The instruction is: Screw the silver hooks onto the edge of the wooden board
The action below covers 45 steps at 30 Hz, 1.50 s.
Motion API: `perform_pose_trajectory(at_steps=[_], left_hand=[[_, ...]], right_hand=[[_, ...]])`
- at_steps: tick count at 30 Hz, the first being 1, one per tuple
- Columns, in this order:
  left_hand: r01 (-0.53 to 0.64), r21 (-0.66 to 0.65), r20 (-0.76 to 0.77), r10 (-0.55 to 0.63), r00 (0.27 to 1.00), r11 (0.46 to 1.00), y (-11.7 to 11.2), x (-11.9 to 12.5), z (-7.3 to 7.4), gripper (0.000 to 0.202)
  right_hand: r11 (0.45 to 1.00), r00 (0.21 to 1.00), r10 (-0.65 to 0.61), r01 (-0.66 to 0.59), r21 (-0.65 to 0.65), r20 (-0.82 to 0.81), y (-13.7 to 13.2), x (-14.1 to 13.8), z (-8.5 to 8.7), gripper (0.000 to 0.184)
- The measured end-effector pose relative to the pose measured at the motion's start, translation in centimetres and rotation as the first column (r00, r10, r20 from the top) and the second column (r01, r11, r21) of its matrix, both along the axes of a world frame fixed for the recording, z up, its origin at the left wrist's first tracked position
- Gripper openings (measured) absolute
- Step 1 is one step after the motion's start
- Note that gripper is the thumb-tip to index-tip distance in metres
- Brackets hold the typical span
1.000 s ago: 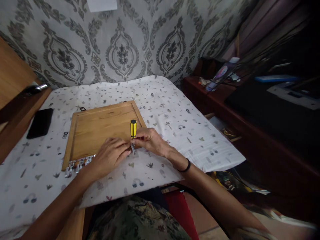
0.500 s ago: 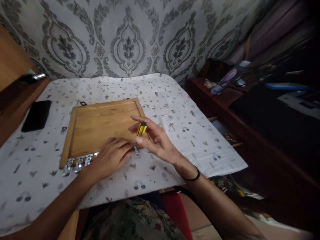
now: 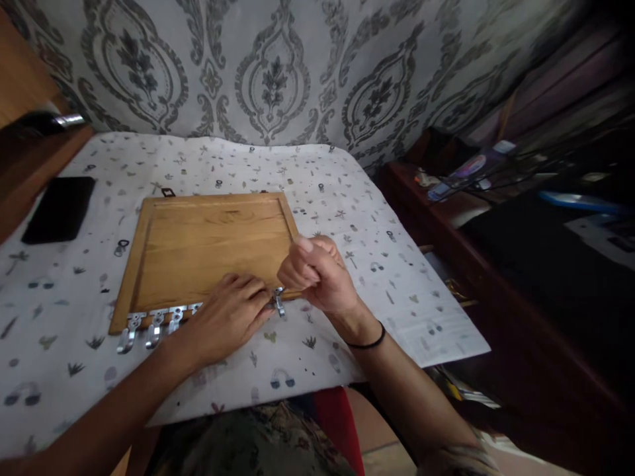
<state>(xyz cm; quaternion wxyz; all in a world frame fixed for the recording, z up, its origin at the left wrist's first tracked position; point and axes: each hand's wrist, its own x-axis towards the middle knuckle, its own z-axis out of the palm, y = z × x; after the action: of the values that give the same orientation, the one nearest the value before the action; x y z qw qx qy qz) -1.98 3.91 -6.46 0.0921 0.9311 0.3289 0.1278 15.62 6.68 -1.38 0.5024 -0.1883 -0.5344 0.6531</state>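
A wooden framed board [image 3: 213,238] lies on the cloth, with a metal hook rail [image 3: 161,315] along its near edge. My left hand [image 3: 233,311] rests over the rail, its fingers curled onto the board's lower edge and its thumb beside the rightmost hook [image 3: 279,303]. My right hand [image 3: 320,271] is closed in a fist just above that right end, wrapped round the screwdriver whose yellow and black handle showed earlier. The handle is now hidden by the fingers, and the tip cannot be made out clearly.
A white patterned cloth [image 3: 377,297] covers the table. A black phone [image 3: 59,209] lies at the left. Wooden furniture [image 3: 30,158] stands beyond it. At the right, a dark red desk [image 3: 441,218] holds a bottle [image 3: 471,170] and cables. A patterned curtain [image 3: 272,73] hangs behind.
My right hand has gone from loosely spread fingers round the screwdriver handle to a closed fist over it. My left hand stays on the rail. The view has shifted slightly.
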Motion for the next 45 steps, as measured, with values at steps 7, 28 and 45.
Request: perform_pose_trajectory(at_steps=[7,28,45], left_hand=[[0.001,-0.029,0.09,0.001,0.996,1.0,-0.1,0.1,-0.3,0.026],[-0.015,-0.038,0.07,0.018,0.997,0.999,-0.1,0.1,-0.6,0.032],[-0.033,-0.021,0.109,0.035,0.993,0.999,-0.3,0.1,-0.7,0.023]], right_hand=[[0.886,0.886,-0.462,0.462,0.035,0.024,-2.8,-2.4,-0.6,0.067],[0.937,0.94,0.308,-0.327,0.128,0.147,2.1,3.1,-1.0,0.047],[0.836,0.837,-0.548,0.547,-0.03,-0.002,-2.8,-2.2,0.0,0.071]])
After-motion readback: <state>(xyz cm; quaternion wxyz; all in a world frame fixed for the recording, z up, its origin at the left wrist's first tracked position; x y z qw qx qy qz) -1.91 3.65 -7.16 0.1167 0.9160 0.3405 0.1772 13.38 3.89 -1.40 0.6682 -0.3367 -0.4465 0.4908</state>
